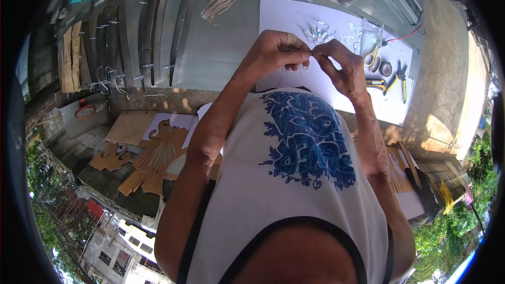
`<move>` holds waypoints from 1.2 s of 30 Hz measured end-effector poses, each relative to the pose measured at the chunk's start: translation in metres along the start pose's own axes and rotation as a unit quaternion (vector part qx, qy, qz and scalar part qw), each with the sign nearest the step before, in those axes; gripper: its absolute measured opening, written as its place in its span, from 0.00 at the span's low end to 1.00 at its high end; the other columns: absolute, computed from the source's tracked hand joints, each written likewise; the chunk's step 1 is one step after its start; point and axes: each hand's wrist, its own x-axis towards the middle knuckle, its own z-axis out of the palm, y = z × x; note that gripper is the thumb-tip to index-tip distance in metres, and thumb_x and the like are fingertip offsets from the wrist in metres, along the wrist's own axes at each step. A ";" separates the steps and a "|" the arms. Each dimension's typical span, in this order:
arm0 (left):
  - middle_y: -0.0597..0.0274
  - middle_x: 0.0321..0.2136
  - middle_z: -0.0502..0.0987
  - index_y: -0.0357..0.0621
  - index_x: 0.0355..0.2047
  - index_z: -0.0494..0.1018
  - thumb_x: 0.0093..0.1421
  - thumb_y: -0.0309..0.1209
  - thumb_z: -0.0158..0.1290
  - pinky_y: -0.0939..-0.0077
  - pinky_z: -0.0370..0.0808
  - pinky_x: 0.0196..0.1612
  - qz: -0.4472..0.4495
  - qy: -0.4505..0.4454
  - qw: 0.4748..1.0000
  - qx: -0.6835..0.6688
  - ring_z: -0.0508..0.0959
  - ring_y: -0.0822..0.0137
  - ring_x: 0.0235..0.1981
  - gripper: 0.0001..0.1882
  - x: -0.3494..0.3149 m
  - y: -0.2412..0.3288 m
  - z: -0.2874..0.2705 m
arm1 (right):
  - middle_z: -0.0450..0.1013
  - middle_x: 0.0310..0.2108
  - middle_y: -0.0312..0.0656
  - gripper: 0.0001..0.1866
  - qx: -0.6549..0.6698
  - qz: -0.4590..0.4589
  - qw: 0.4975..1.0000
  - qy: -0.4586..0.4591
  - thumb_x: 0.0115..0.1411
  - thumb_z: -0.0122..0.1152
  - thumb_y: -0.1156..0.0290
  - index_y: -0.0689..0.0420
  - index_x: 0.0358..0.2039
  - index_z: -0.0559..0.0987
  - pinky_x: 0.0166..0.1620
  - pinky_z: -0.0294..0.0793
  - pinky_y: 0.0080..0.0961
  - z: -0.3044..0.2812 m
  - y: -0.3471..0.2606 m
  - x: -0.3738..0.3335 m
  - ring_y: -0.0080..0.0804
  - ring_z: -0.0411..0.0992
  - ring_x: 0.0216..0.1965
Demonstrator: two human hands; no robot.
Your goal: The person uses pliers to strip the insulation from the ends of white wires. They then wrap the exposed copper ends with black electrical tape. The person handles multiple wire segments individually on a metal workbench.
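My left hand (278, 51) is closed in a pinch, thumb against fingers, above the white sheet (273, 16). Its tips meet those of my right hand (343, 68), which pinches too. Between them is a thin strand (300, 73), wire or thread, whose fine ends hang below the fingers. A small pale piece shows by the left fingertips, too small to name. Nearest my right hand on the sheet lie scissors (374, 62), a dark tape roll (386, 68), yellow-and-black pliers (403, 78) and another yellow-and-black tool (375, 83).
Small white pieces (317, 32) lie scattered on the sheet. A coil of pale cord (218, 4) rests on the grey metal table (226, 47). Several dark curved strips (181, 26) with wires lie at the left. Cut brown boards (160, 147) are below the table's near edge.
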 end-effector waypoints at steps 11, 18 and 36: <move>0.60 0.27 0.83 0.36 0.38 0.82 0.60 0.29 0.63 0.80 0.75 0.27 0.026 0.065 0.991 0.111 0.80 0.74 0.25 0.10 -0.001 0.001 0.008 | 0.79 0.33 0.40 0.10 -0.031 0.006 0.996 0.085 0.54 0.64 0.84 0.57 0.37 0.80 0.36 0.80 0.29 0.010 -0.010 0.004 0.33 0.80 0.32; 0.57 0.26 0.82 0.32 0.38 0.82 0.62 0.27 0.60 0.79 0.78 0.31 0.025 0.089 0.996 0.015 0.81 0.72 0.25 0.09 -0.003 0.002 0.011 | 0.78 0.31 0.42 0.11 -0.020 0.009 0.993 0.112 0.54 0.65 0.83 0.57 0.37 0.80 0.34 0.79 0.29 0.018 -0.009 0.008 0.34 0.79 0.31; 0.54 0.28 0.83 0.29 0.39 0.80 0.64 0.27 0.58 0.76 0.81 0.34 0.019 0.151 0.988 -0.026 0.84 0.66 0.27 0.10 -0.004 -0.007 0.016 | 0.78 0.38 0.47 0.16 -0.041 0.009 0.990 0.135 0.56 0.60 0.85 0.59 0.45 0.80 0.38 0.78 0.35 0.039 -0.024 -0.002 0.41 0.78 0.36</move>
